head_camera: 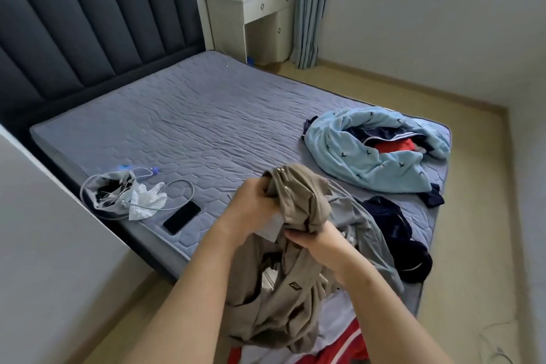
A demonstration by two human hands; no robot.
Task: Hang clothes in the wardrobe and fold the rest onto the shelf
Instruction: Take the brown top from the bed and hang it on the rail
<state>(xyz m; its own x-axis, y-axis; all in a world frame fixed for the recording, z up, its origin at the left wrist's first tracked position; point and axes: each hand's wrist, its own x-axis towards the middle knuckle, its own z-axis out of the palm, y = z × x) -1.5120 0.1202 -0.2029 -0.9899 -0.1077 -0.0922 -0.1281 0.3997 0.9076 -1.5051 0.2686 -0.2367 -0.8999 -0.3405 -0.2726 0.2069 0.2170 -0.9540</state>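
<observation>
— What's lying around you?
— Phone [181,217], grey pouch [102,196] and a cable [180,183] by the bed's [192,127] near-left edge. Light blue blanket [363,168], heaped over dark and red clothes, at the right edge. Navy garment [396,230] at the near-right corner, with a grey garment [365,221] beside it, right under your hands.
— And the khaki garment [298,198]?
— It's up over the bed's near edge. Your left hand [254,207] bunches the top, fingers [261,188] curled into the cloth. Your right hand [319,242] grips a fold from below. The rest hangs down.
</observation>
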